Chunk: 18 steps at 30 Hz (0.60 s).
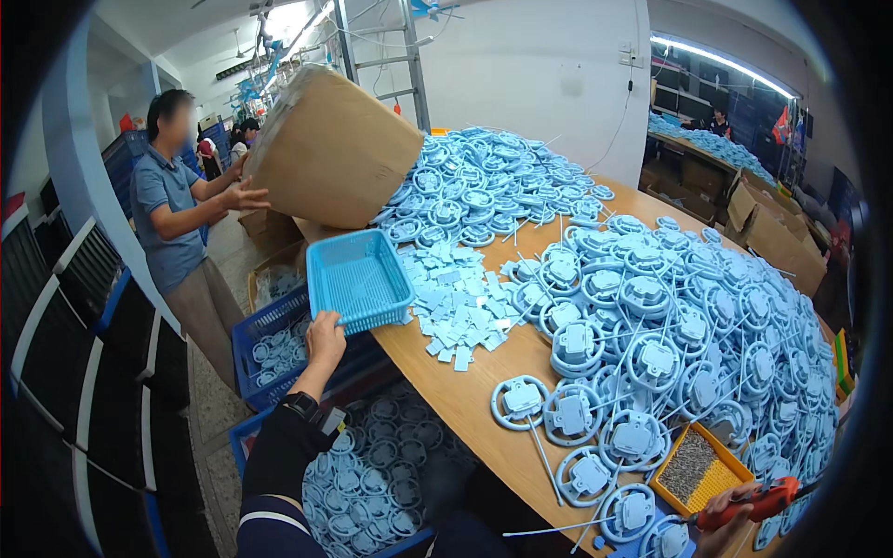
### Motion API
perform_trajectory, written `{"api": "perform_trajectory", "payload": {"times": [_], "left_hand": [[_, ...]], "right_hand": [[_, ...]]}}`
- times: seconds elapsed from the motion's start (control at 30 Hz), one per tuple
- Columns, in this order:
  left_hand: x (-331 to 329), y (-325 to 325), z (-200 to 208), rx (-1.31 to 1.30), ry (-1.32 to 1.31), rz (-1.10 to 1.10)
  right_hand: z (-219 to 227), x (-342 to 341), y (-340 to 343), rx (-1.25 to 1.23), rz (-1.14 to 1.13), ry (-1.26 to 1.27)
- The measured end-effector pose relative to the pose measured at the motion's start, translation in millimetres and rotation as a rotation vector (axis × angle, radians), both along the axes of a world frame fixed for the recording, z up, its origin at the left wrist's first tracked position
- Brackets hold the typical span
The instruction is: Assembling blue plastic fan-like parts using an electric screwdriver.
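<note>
the table (417, 358) carries most of what is left: 2 heaps of pale blue rings. the near heap (707, 307) spreads over the right side; its rings bear square middles, and thin rods stick out among them. the far heap (493, 181) sits beside a carton (330, 149), which a co-worker (172, 200) holds tilted at the table's left edge. below are 2 crates: the low crate (409, 542), well filled with rings, and the side crate (272, 318), holding some too. those may be done pieces or stock; i cannot tell which.

the basket (358, 274) stands at the table's left edge, bare inside. the left hand (325, 340) has its fingers hooked on the near rim, pinching it. at the lower right, the right hand (721, 514) is wrapped around a red driver (770, 503), the tip near a ring (666, 539) at the table's near edge; whether they touch i cannot tell.

the yellow tray (720, 483) beside the near heap is partly covered with screws (688, 460), so supply remains. loose square plates (456, 302) lie between the heaps, apparently unfitted. judging by these piles, much is left, and i see no ring surely finished.
</note>
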<state>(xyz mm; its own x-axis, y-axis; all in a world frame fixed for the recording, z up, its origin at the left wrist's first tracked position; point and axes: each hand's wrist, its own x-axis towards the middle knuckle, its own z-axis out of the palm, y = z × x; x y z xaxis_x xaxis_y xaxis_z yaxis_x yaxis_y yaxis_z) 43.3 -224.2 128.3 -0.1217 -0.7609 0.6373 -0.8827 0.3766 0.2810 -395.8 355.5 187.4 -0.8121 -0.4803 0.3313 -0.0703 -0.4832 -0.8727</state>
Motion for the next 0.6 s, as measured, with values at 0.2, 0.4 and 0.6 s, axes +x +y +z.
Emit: {"api": "perform_trajectory", "payload": {"times": [0.2, 0.4, 0.6], "left_hand": [[-26.4, -8.0, -6.9, 0.162, -0.035, -0.063], [-95.0, -29.9, -14.3, 0.297, 0.092, -0.059], [-111.9, 2.2, 37.0, 0.543, -0.137, 0.009]], "right_hand": [[8.2, 2.7, -12.4, -0.020, 0.037, 0.032], [9.1, 11.6, -4.0, -0.001, -0.020, 0.049], [11.4, 15.1, 11.7, 0.031, -0.059, 0.016]]}}
